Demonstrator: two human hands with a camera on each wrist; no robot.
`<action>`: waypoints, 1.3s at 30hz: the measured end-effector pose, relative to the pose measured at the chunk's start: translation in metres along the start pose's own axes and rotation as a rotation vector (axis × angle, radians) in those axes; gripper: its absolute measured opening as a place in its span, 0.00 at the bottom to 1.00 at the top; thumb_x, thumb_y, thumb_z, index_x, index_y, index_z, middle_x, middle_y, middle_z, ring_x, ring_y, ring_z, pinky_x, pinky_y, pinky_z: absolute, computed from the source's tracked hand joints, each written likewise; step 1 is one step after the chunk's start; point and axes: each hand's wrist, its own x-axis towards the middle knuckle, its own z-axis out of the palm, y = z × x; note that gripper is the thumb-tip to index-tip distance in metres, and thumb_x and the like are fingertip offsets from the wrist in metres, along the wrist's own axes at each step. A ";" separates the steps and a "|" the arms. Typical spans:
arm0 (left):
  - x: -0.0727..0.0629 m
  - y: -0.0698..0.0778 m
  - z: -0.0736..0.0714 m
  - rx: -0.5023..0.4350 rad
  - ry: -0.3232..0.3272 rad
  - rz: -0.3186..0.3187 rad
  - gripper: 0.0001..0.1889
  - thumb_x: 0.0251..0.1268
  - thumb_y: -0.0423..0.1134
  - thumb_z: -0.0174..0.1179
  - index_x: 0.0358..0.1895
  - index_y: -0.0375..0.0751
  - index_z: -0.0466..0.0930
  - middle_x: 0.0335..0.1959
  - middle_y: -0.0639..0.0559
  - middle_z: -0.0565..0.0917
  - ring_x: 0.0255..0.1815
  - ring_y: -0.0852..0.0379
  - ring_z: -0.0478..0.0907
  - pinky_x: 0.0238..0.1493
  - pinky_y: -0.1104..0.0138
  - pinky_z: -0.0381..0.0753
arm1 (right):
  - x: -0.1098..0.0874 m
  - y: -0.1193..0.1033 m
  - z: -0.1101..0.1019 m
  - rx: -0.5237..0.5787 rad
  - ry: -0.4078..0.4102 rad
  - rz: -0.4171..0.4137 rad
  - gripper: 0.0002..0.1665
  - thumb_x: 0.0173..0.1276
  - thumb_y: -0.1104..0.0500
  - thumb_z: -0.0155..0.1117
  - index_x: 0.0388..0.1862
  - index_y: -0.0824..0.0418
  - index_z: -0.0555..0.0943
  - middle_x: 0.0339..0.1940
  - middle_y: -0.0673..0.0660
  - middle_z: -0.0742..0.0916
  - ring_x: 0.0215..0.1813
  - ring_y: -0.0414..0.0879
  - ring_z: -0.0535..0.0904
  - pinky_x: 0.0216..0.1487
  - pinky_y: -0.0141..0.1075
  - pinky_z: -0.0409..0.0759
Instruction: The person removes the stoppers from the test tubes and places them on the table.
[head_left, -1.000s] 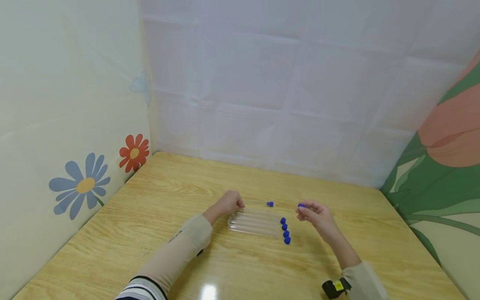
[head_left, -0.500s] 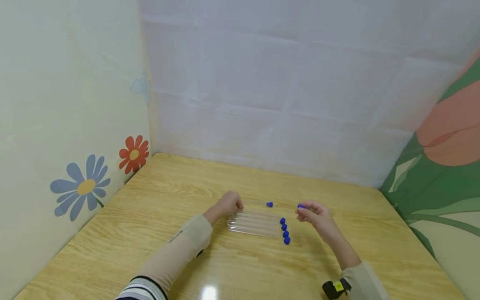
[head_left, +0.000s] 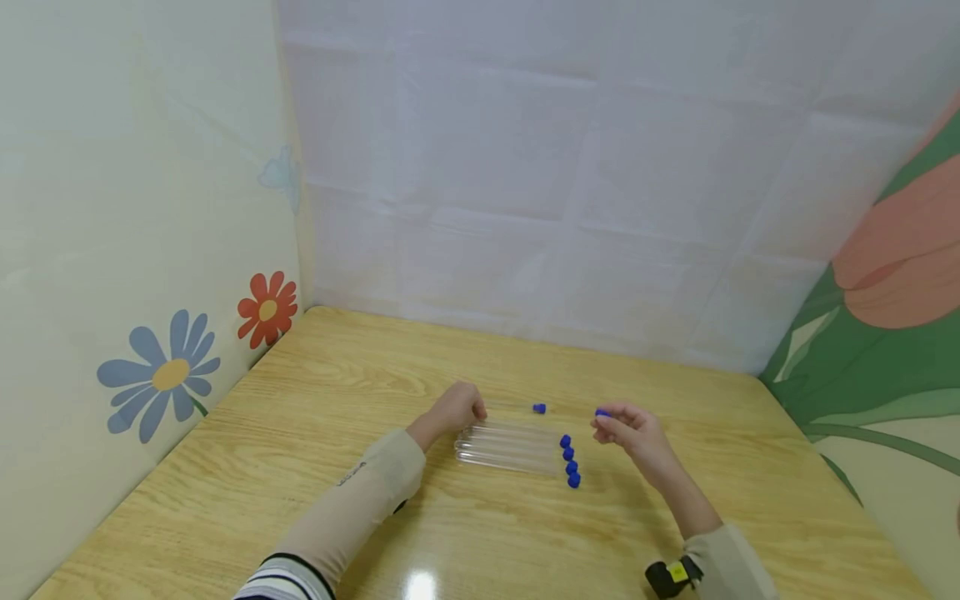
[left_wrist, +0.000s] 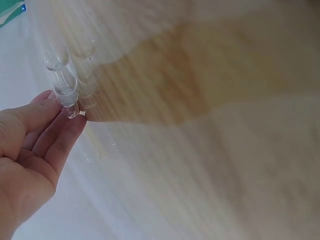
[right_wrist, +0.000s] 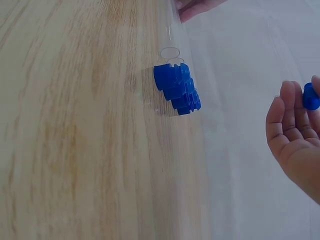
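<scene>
Several clear glass test tubes (head_left: 506,447) lie side by side on the table, rounded ends to the left. My left hand (head_left: 452,407) is at those rounded ends; in the left wrist view its thumb and fingers pinch the end of one test tube (left_wrist: 70,110). Raised at the right, my right hand (head_left: 636,437) pinches a blue stopper (right_wrist: 311,97) between thumb and fingertips. A row of blue stoppers (right_wrist: 175,87) lies by the open ends of the tubes. Behind them a single blue stopper (head_left: 539,408) sits at the end of a faintly visible tube.
The wood-grain table (head_left: 360,367) meets a white cloth backdrop (head_left: 480,208) at the back. A flower-printed wall (head_left: 150,208) stands on the left, another with large painted leaves (head_left: 892,367) on the right.
</scene>
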 end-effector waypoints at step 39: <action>-0.002 -0.003 -0.012 -0.315 0.041 -0.196 0.09 0.44 0.23 0.64 0.32 0.31 0.81 0.30 0.45 0.82 0.33 0.52 0.79 0.36 0.68 0.78 | 0.012 0.012 -0.002 -0.110 0.157 0.127 0.24 0.67 0.61 0.53 0.57 0.75 0.65 0.34 0.49 0.79 0.35 0.40 0.75 0.40 0.33 0.78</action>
